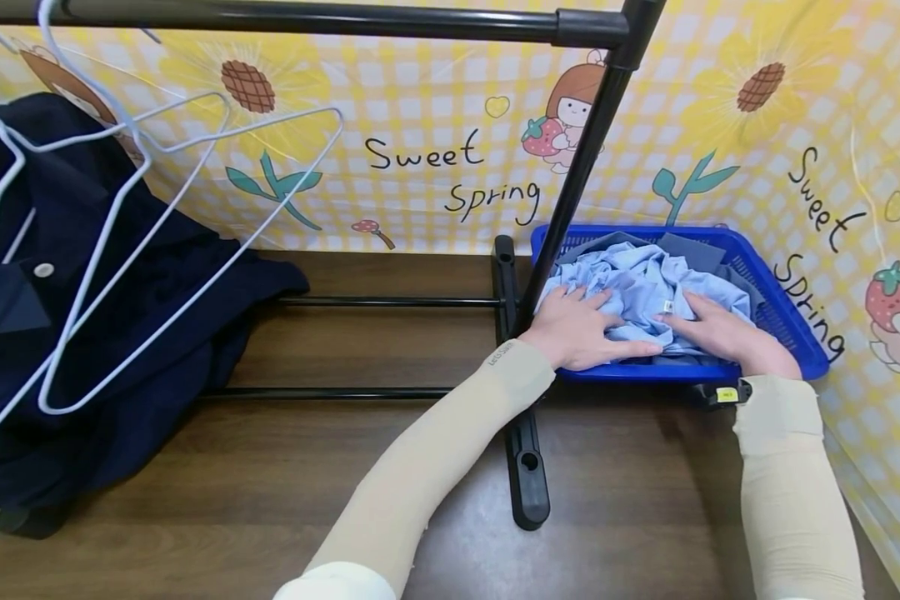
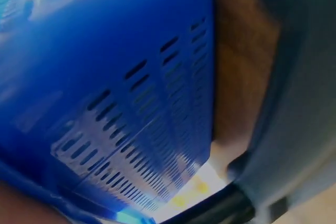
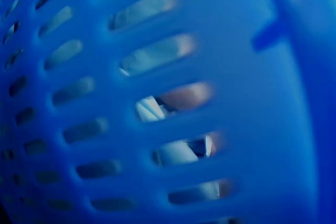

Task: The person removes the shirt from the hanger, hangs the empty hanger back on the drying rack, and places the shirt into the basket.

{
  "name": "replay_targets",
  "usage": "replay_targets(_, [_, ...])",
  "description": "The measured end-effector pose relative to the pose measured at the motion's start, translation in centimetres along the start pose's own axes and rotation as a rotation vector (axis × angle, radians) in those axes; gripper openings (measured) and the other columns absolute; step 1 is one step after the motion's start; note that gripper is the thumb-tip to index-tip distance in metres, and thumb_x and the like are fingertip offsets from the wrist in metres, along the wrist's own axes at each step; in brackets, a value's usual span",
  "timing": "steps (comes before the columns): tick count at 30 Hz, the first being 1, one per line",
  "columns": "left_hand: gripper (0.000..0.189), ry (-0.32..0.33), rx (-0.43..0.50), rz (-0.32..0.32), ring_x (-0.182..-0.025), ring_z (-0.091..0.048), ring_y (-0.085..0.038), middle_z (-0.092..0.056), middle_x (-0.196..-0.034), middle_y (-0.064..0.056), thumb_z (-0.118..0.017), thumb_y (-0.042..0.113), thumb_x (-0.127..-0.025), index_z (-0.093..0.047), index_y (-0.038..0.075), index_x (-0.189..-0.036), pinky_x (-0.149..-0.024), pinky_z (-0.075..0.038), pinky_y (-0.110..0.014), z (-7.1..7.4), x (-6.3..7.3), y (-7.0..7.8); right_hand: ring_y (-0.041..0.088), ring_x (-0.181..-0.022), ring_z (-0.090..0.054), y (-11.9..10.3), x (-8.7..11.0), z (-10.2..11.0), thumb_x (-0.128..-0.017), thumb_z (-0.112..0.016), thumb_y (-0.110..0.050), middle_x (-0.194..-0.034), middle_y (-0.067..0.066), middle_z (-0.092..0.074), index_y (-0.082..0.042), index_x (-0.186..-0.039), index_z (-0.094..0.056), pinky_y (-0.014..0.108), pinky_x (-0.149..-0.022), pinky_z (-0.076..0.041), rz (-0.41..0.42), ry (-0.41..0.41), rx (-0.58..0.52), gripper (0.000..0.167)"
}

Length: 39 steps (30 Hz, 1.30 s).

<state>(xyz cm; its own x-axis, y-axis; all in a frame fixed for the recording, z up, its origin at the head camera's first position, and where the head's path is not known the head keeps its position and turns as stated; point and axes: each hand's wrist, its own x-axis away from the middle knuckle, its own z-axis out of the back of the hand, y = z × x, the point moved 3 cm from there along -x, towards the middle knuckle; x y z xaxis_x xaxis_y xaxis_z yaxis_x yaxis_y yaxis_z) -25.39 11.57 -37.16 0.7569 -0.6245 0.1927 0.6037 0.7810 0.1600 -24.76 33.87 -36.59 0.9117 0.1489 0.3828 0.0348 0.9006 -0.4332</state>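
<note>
A crumpled light blue shirt [image 1: 645, 279] lies in a blue plastic basket [image 1: 791, 312], on top of darker grey-blue clothing [image 1: 693, 250]. My left hand [image 1: 579, 329] rests on the shirt's left side with its fingers spread. On the right side, my right hand [image 1: 738, 335] presses the cloth, thumb pointing inward; some of its fingertips are hard to make out among the folds. In the left wrist view the slotted basket wall [image 2: 131, 103] fills most of the picture. Through the basket's slots [image 3: 157, 56] in the right wrist view, bits of pale cloth show.
A black garment rack [image 1: 581, 167] stands left of the basket, its upright close to my left hand and its foot [image 1: 528, 475] on the brown wooden surface [image 1: 622, 492]. White hangers [image 1: 187, 325] and dark navy clothing [image 1: 135, 367] are at the left. Behind hangs a yellow checked cloth [image 1: 420, 92].
</note>
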Motion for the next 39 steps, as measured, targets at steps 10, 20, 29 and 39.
replay_targets(10, [0.090,0.279,0.085,0.043,-0.153,0.000,-0.039,-0.016,-0.168,-0.007,-0.031,0.088,-0.087,-0.033,0.035,-0.160,-0.117,-0.018,-0.060,0.8,4.4,1.5,0.057,-0.145,-0.003,0.2,0.0,-0.1,-0.104,-0.042,-0.061,-0.159,0.039,-0.005,0.010,-0.157,-0.001,0.069,-0.113,-0.008,-0.003,0.038,-0.025,0.097])
replay_targets(20, [0.091,0.313,0.174,-0.119,-0.114,-0.048,-0.019,-0.048,-0.133,-0.009,-0.047,0.083,-0.087,-0.055,0.011,-0.143,-0.094,-0.048,-0.028,0.2,5.2,2.5,0.058,-0.145,-0.008,-0.1,0.7,-0.1,-0.101,-0.043,-0.066,-0.159,0.038,-0.009,0.005,-0.159,-0.003,0.071,-0.111,-0.011,-0.011,0.093,-0.021,0.099])
replay_targets(29, [0.088,0.294,0.140,-0.135,-0.127,-0.049,-0.020,-0.055,-0.143,-0.002,-0.037,0.085,-0.089,-0.055,0.021,-0.146,-0.098,-0.048,-0.035,1.8,7.8,1.8,0.060,-0.137,-0.025,-2.0,3.2,1.5,-0.098,-0.046,-0.068,-0.154,0.038,-0.027,0.004,-0.159,-0.019,0.073,-0.105,-0.023,-0.012,0.316,0.074,0.098])
replay_targets(39, [0.083,0.492,0.274,-0.175,-0.140,-0.042,-0.019,-0.044,-0.156,-0.002,-0.050,0.075,-0.093,-0.045,0.020,-0.155,-0.109,-0.041,-0.038,5.8,12.6,-0.7,0.045,-0.145,-0.028,-7.2,5.9,3.0,-0.100,-0.057,-0.054,-0.160,0.022,-0.033,-0.003,-0.157,-0.037,0.063,-0.114,-0.020,0.138,0.713,-0.007,0.079])
